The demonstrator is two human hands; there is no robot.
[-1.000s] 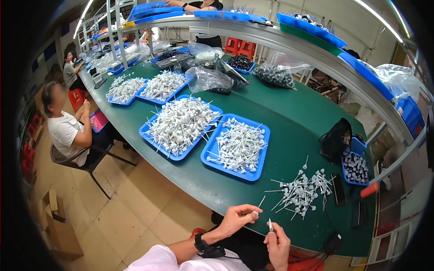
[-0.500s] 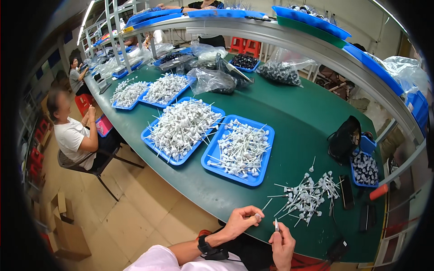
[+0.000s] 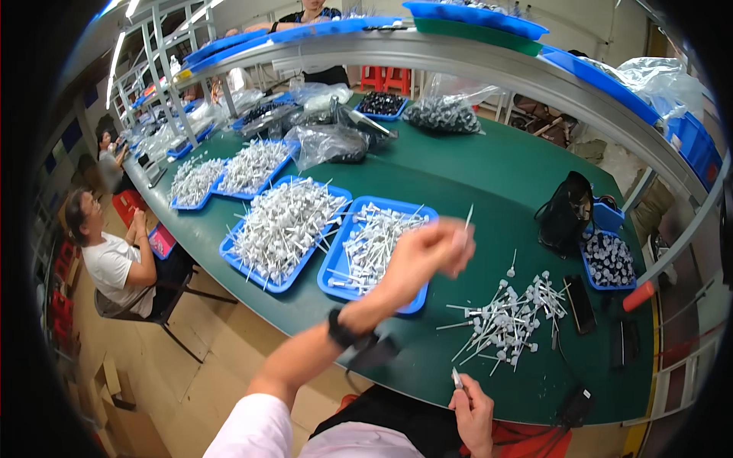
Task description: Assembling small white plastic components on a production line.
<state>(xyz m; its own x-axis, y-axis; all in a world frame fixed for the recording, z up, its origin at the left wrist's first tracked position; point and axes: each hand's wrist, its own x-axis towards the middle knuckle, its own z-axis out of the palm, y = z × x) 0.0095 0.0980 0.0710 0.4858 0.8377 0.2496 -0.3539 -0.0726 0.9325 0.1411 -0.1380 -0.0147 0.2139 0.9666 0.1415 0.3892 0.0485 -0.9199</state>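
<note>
My left hand (image 3: 437, 256) is stretched out above the right-hand blue tray (image 3: 418, 303), a little blurred. Its fingers are closed, and a thin white stem (image 3: 469, 216) sticks up from them; the rest of that piece is hidden. Low at the table's front edge, my right hand (image 3: 474, 418) grips a slim tool with a pointed silvery blade (image 3: 456, 378), like a small craft knife. Beyond that hand, a loose pile of white-stemmed pieces with pale grey heads (image 3: 500, 324) lies on the green table. Similar white pieces (image 3: 370, 244) fill the tray under my left arm.
Another heaped blue tray (image 3: 279, 286) stands to the left, with smaller ones behind it. Bags of dark parts (image 3: 443, 114) lie farther back. At right are a black bag (image 3: 565, 217), a phone (image 3: 579, 304) and a tray of grey-headed parts (image 3: 608, 259). A metal shelf (image 3: 366, 44) crosses above.
My left hand has moved forward and up from the table's front edge, carrying the white-stemmed piece away from my right hand. The right hand stays low with the blade. The whole view has shifted slightly.
</note>
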